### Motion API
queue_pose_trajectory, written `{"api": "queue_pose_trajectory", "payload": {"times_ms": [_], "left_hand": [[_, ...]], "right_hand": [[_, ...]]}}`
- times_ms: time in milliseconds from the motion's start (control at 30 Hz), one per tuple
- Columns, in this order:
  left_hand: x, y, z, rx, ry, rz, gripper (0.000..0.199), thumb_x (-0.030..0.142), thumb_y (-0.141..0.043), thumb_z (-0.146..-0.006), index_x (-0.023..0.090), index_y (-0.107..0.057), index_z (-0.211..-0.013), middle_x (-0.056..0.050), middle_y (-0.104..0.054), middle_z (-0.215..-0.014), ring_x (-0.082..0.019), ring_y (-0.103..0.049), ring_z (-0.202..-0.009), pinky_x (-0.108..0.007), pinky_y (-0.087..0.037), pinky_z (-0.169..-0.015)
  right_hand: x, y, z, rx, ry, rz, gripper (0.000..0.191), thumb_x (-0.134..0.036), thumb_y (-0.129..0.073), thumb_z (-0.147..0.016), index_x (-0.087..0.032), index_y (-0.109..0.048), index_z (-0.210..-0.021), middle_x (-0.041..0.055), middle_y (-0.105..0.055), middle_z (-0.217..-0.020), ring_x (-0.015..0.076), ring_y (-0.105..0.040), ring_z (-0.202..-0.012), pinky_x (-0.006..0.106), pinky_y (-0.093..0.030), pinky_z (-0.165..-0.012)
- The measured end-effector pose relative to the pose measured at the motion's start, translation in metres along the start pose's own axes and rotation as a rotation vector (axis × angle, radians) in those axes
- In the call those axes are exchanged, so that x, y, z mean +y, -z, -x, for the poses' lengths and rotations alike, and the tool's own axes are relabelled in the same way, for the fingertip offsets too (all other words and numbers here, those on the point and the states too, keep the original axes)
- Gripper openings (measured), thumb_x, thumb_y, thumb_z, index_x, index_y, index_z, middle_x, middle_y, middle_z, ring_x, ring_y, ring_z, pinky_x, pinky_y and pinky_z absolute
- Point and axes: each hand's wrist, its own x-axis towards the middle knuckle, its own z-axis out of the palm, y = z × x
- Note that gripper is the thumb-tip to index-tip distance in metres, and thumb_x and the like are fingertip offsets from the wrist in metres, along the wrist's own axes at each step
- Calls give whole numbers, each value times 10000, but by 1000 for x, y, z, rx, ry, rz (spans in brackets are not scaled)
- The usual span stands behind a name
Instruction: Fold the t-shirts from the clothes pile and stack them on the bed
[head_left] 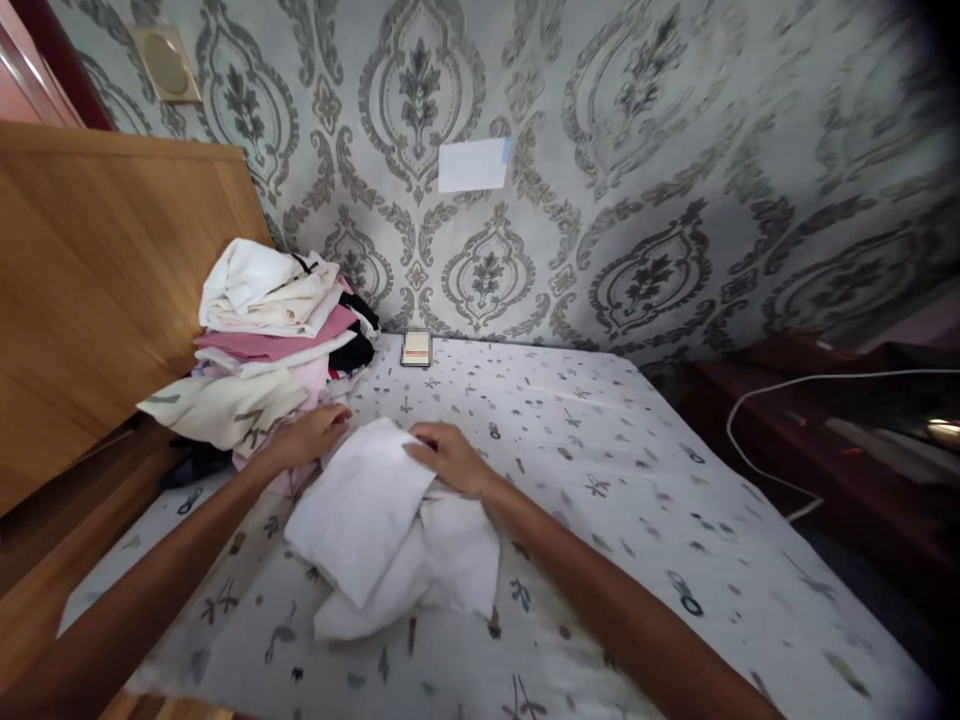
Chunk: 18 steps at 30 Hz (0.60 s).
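Observation:
A crumpled, partly folded white cloth (pixel 375 510) lies on a white sheet printed with small leaves and insects. My right hand (pixel 448 457) is closed on the cloth's upper right edge, thumb and fingers together. Just left of the cloth's top, my left hand (pixel 319 432) hovers near the pile with its fingers curled; whether it grips any fabric is hard to make out. Behind and left of it rises a pile of clothes (pixel 274 345) in white, pink, cream and black.
A wooden panel (pixel 120 290) stands at the left. A small box (pixel 416 349) sits near the patterned wall, which bears a white paper (pixel 472 165). At the right, a white cable (pixel 750 460) hangs over dark red furniture (pixel 862 470).

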Motion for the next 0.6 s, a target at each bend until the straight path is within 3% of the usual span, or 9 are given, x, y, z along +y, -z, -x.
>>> {"api": "queue_pose_trajectory", "payload": {"times_ms": [100,167,300,400,500,567,600], "left_hand": [[-2,6,6,-60,-44,26,451,473,-418,-916,175,-619,-1188,-126,-683,-1201,-273,-635,-1093,-380,-475,-950],[-3,8,12,-103,-119,-4,533,515,-475,-889,185,-593,-1291,-136,-634,-1303,-293,-581,-1203,-390,-434,-1019],[9,8,22,-192,-230,-80,557,509,-529,-858,214,-605,-1324,-120,-659,-1186,-299,-586,-1134,-387,-429,-989],[31,11,28,-316,-223,-59,387,445,-512,-854,234,-691,-1124,-63,-701,-1036,-268,-628,-988,-317,-454,-850],[45,31,37,-420,-201,-29,258,391,-528,-814,225,-707,-897,-30,-719,-903,-242,-648,-856,-273,-445,-742],[38,57,48,-354,-214,33,261,429,-584,-779,227,-717,-879,-24,-732,-905,-239,-653,-851,-263,-457,-751],[30,73,54,-253,-196,77,300,473,-632,-746,233,-728,-898,-21,-741,-936,-246,-656,-876,-264,-469,-772]], "right_hand": [[-13,30,22,184,-27,-179,292,-477,-706,-822,-192,-665,-781,-24,-621,-700,124,-545,-622,242,-429,-594],[-19,58,40,408,-36,-279,251,-438,-768,-780,-206,-677,-804,-33,-645,-707,112,-549,-591,230,-445,-570],[-22,115,79,829,51,-405,245,-369,-812,-728,-234,-637,-833,-42,-675,-797,120,-612,-689,236,-509,-655],[-20,139,106,941,92,-402,245,-361,-792,-745,-235,-602,-836,-40,-664,-831,128,-632,-755,250,-519,-709],[-22,146,127,992,97,-378,265,-358,-803,-733,-227,-593,-826,-43,-648,-819,122,-616,-736,244,-503,-691],[-27,149,133,1024,119,-339,270,-359,-805,-729,-223,-593,-826,-41,-640,-823,120,-606,-740,242,-495,-693],[-32,152,134,1042,140,-303,265,-364,-798,-737,-224,-591,-826,-40,-633,-824,123,-605,-747,244,-493,-698]]}}
